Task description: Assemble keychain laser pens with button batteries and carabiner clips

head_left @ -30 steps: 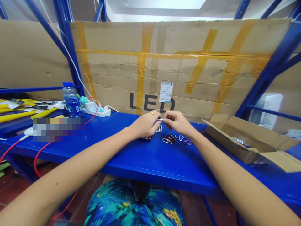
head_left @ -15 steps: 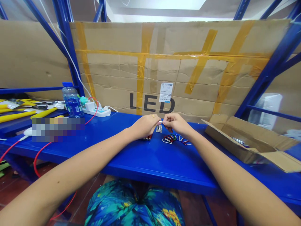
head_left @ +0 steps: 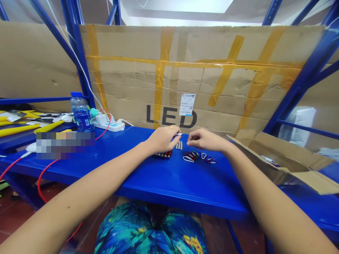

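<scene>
Silvery, the small piece (head_left: 179,134) our left hand (head_left: 164,139) is pinching is showing near the tabletop's (head_left: 169,180) far edge; our right hand (head_left: 204,139) is curling its fingers narrowly, whether around anything we cannot tell; carabiners (head_left: 196,155) are lying nearer the front edge.

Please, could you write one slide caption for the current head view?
Left hand holding a small silvery piece, right hand apart, over a blue table with colourful carabiners.

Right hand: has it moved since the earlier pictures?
Yes. The right hand has shifted rightward, judged against the white label on the cardboard, away from the small silver piece in the left hand.
</scene>
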`<state>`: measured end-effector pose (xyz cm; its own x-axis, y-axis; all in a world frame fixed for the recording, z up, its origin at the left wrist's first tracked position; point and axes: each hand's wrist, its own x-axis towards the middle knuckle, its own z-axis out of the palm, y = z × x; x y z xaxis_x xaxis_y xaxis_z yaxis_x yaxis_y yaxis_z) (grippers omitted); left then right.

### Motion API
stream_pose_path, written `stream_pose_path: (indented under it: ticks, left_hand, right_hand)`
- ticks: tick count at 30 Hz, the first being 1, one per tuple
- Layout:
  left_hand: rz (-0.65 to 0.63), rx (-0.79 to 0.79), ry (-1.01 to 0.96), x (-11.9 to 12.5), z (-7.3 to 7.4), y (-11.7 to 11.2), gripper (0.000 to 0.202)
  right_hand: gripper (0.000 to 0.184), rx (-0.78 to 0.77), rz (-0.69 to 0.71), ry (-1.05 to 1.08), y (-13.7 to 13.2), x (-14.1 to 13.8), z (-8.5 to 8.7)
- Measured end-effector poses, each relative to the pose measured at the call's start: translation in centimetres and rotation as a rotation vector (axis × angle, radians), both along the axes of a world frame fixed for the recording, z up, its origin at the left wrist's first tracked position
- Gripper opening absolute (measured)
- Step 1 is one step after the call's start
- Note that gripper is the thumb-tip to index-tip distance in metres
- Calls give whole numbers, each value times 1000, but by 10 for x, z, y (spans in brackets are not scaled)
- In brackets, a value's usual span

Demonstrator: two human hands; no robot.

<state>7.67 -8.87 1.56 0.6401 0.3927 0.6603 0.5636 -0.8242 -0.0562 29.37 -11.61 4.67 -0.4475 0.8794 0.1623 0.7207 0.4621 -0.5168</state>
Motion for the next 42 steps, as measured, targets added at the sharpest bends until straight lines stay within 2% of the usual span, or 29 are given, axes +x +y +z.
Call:
stream_pose_path:
  ticks: [3, 5, 9, 15, 17, 20, 23, 26, 28, 30, 33, 38, 40, 42]
  left_hand:
    - [11, -64, -66, -2, 2, 1, 23]
    - [29, -87, -93, -2, 3, 1, 24]
    - [69, -91, -151, -3, 5, 0, 28]
    - [112, -152, -293, -3, 7, -3, 52]
    - [93, -223, -349, -3, 7, -1, 57]
    - [-7, -377, -456, -4, 8, 6, 65]
    - [-135, -622, -527, -6, 10, 15, 81]
    - [-293, -805, -554, -11, 11, 22, 92]
    - [-367, -833, -559, -14, 11, 23, 93]
    - [-414, -863, -559, -15, 11, 23, 91]
    - [-496, -1008, -621, -15, 12, 21, 84]
    - [-646, -1323, -821, -11, 14, 20, 60]
    - [-636, -1331, -866, -9, 12, 19, 42]
    - [-554, -1208, -832, -6, 9, 18, 29]
  right_hand:
    - [10, -103, 44, -243, -5, -2, -3]
    - [6, -143, 21, -322, -7, -8, -9]
    - [10, -120, -39, -380, -11, -20, -17]
    - [6, -118, 41, -389, -18, -28, -16]
    - [7, -131, 66, -387, -22, -32, -16]
    - [5, -163, 131, -362, -25, -38, -17]
    - [10, -79, 169, -323, -26, -40, -15]
    - [17, 25, 139, -195, -25, -38, -11]
    - [17, -55, 73, -56, -22, -37, -12]
    - [15, -197, 1, 113, -17, -37, -16]
    - [14, -305, -51, 408, -8, -39, -23]
    - [13, -302, -120, 731, 3, -40, -28]
    - [12, -313, -95, 800, 3, -39, -27]
    - [13, -348, -45, 837, 3, -38, -26]
